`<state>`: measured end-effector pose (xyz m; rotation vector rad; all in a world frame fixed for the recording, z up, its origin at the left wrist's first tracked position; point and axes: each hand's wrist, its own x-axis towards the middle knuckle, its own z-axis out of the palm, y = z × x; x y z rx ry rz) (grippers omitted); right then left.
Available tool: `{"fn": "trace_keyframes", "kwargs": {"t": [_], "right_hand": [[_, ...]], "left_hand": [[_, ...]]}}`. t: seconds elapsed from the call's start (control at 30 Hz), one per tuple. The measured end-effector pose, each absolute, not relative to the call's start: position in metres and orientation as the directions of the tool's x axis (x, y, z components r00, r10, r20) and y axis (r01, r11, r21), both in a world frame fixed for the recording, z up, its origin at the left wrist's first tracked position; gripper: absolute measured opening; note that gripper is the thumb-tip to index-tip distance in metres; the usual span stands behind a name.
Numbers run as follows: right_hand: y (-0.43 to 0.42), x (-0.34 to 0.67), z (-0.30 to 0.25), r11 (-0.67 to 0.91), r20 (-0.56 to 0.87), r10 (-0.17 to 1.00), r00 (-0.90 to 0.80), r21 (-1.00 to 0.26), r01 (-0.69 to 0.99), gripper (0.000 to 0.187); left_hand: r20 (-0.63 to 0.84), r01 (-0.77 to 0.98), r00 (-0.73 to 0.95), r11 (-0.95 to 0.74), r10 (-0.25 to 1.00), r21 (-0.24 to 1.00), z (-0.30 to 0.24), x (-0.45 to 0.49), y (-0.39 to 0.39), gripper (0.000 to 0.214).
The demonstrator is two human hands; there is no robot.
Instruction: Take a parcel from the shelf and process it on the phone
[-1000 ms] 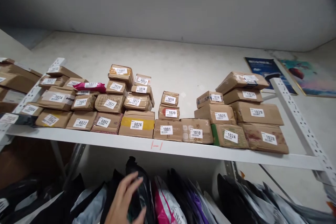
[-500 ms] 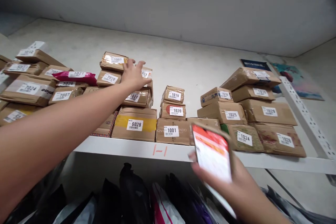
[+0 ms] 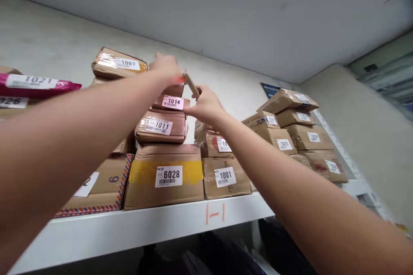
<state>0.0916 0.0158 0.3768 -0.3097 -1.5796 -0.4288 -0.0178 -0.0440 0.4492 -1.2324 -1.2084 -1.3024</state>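
My left hand (image 3: 166,68) reaches over the top of the middle stack, close to the upper carton (image 3: 176,90). Its fingers are smeared by motion, so whether they grip that carton cannot be told. Below it are cartons labelled 1014 (image 3: 173,102) and 1011 (image 3: 159,126), on a larger carton with yellow tape, labelled 6028 (image 3: 169,184). Just right of this stack, my right hand (image 3: 207,104) is closed around a smartphone (image 3: 191,85), seen nearly edge-on beside the upper cartons; its screen is mostly turned from view.
The white shelf (image 3: 145,232) is marked 1-1. At left lie carton 1007 (image 3: 119,63) and a magenta parcel (image 3: 38,81). More cartons (image 3: 309,136) are stacked at right, near a perforated post (image 3: 335,142). Dark bags (image 3: 226,253) sit below; the ceiling (image 3: 193,8) is overhead.
My right hand has risen from below the shelf edge to the middle stack with the smartphone, which has turned edge-on. The view has moved closer. Label 1014 now shows.
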Motion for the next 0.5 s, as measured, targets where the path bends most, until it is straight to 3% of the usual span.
{"fn": "trace_keyframes", "kwargs": {"t": [0.13,0.3,0.5], "right_hand": [[0.017,0.085,0.391,0.885,0.977,-0.178,-0.115,0.210,0.416,0.058],[0.013,0.081,0.398,0.773,0.962,-0.071,-0.264,0.220,0.595,0.059],[0.011,0.081,0.392,0.648,0.925,-0.141,-0.352,0.355,0.674,0.054]], "left_hand": [[0.977,0.989,0.044,-0.126,-0.209,-0.071,0.453,-0.033,-0.071,0.057],[0.917,0.918,-0.007,-0.367,-0.398,-0.152,0.457,-0.051,-0.080,0.057],[0.912,0.847,-0.041,-0.498,-0.408,-0.185,0.452,-0.052,-0.072,0.054]]}}
